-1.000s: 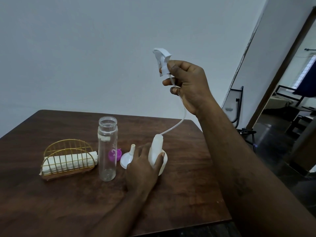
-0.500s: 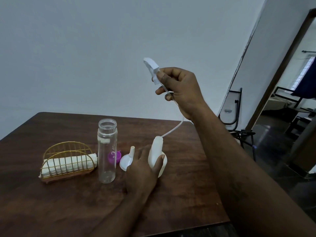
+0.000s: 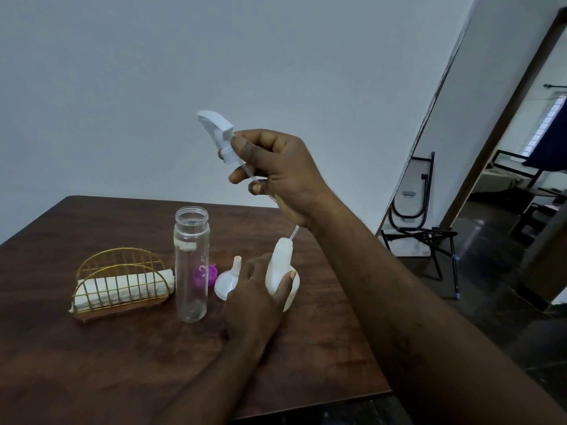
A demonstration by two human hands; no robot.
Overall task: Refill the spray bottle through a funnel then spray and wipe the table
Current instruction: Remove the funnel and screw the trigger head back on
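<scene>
We pinch spray head point(image 3: 216, 130) in right hand point(image 3: 282, 176), raised; left hand point(image 3: 254, 299) grips spray bottle point(image 3: 280, 265) on table point(image 3: 92, 363). Risk — dip tube point(image 3: 293, 233) runs to bottle neck; sideways pull tips bottle, knocks funnel point(image 3: 228, 282).

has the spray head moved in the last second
Yes. The spray head in the right hand has come down and leftward, closer to above the clear bottle.

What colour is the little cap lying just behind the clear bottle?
The cap is bright purple; the head view shows it, partly through the clear bottle.
</scene>
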